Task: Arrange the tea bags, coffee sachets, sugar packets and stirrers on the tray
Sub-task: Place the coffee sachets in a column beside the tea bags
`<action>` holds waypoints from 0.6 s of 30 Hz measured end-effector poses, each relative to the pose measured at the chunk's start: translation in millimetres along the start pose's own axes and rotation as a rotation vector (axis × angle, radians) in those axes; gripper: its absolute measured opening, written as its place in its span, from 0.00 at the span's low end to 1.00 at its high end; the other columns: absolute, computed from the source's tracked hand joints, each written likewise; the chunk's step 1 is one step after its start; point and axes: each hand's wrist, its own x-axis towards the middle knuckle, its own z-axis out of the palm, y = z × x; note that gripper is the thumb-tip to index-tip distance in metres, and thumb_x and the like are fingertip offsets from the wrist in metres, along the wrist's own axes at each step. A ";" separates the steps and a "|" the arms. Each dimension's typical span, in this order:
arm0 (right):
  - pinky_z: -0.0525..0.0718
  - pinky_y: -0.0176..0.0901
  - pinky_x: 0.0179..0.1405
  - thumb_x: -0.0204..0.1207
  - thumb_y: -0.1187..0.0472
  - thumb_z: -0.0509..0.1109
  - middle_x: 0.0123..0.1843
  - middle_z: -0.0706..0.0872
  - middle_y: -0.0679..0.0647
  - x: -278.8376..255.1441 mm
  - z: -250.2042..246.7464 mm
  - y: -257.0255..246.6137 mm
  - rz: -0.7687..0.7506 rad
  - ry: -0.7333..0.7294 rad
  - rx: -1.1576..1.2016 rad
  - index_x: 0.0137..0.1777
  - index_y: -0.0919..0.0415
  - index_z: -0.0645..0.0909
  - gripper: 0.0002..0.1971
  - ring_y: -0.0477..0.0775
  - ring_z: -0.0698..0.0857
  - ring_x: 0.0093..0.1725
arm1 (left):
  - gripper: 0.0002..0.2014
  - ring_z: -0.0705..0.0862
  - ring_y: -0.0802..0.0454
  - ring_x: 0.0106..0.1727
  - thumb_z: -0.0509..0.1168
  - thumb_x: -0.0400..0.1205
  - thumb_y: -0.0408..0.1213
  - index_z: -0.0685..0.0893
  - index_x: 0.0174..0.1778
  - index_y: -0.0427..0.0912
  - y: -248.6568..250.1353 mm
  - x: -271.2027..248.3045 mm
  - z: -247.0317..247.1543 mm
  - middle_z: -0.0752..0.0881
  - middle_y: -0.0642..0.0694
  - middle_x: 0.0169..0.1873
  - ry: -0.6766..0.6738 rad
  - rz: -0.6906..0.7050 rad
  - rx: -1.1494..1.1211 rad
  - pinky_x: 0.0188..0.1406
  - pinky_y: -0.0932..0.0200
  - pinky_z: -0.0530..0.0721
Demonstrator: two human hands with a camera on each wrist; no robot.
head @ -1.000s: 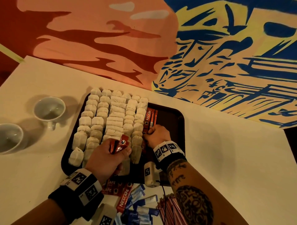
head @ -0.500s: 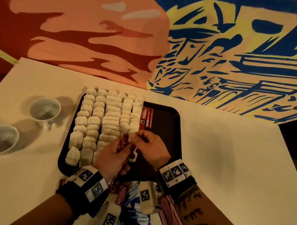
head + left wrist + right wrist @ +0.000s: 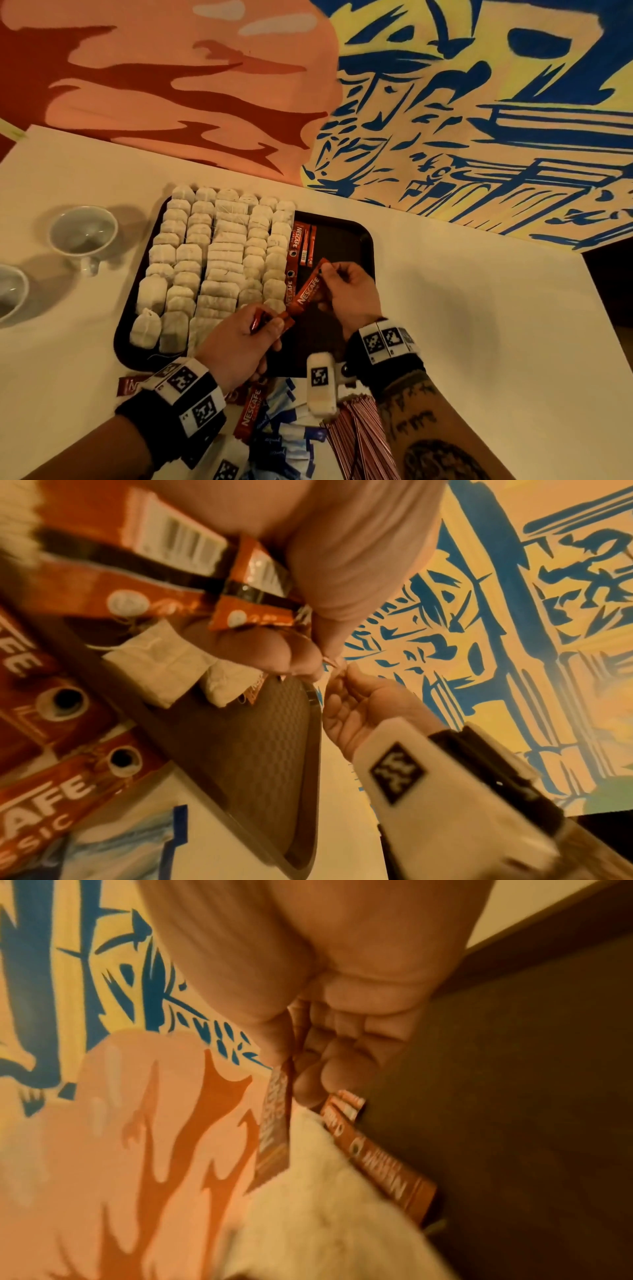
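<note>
A dark tray (image 3: 363, 236) carries rows of pale tea bags (image 3: 219, 253) on its left and a few red coffee sachets (image 3: 301, 246) beside them. My right hand (image 3: 346, 291) pinches the top end of one red coffee sachet (image 3: 308, 291) just above the tray; in the right wrist view that coffee sachet (image 3: 274, 1139) hangs below my fingers (image 3: 329, 1074). My left hand (image 3: 239, 342) grips a bunch of coffee sachets (image 3: 260, 318) at the tray's near edge, and in the left wrist view those coffee sachets (image 3: 171, 542) cross my palm.
Two white cups (image 3: 82, 233) stand left of the tray. At the table's near edge lie loose coffee sachets (image 3: 251, 411), blue and white sugar packets (image 3: 291, 442) and a bundle of reddish stirrers (image 3: 359, 438). The tray's right half (image 3: 342, 335) is bare. A painted wall (image 3: 445, 102) backs the table.
My right hand left the sachets lying on the tray, came to my left hand and drew one sachet out of the bunch. It now holds it over the tray.
</note>
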 end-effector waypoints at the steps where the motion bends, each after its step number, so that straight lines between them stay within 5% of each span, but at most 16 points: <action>1: 0.89 0.44 0.31 0.83 0.52 0.71 0.40 0.92 0.52 8.5 -2.6 -0.6 -0.029 0.004 -0.121 0.49 0.55 0.83 0.07 0.45 0.88 0.31 | 0.04 0.80 0.53 0.23 0.63 0.87 0.43 0.82 0.51 0.50 -2.1 0.0 -1.5 0.89 0.45 0.35 0.009 -0.012 -0.017 0.21 0.59 0.79; 9: 0.90 0.49 0.50 0.77 0.49 0.76 0.46 0.89 0.46 60.2 17.3 15.5 -0.012 -0.078 -0.545 0.46 0.49 0.85 0.07 0.49 0.90 0.45 | 0.06 0.82 0.52 0.24 0.62 0.87 0.43 0.83 0.47 0.49 -14.9 1.3 -19.3 0.90 0.46 0.35 0.064 0.009 -0.011 0.27 0.57 0.82; 13: 0.79 0.37 0.39 0.78 0.50 0.76 0.47 0.87 0.46 63.7 18.9 11.7 -0.035 -0.053 -0.612 0.47 0.49 0.84 0.06 0.44 0.84 0.44 | 0.07 0.82 0.51 0.23 0.63 0.87 0.42 0.83 0.46 0.47 -20.6 2.9 -26.7 0.89 0.45 0.34 0.102 0.002 -0.013 0.27 0.56 0.81; 18: 0.85 0.42 0.47 0.77 0.49 0.76 0.48 0.87 0.47 68.0 20.8 13.6 -0.015 -0.033 -0.615 0.47 0.49 0.83 0.07 0.47 0.86 0.46 | 0.06 0.83 0.54 0.24 0.62 0.87 0.43 0.82 0.49 0.47 -22.7 2.5 -32.7 0.90 0.48 0.36 0.088 0.025 0.011 0.28 0.59 0.81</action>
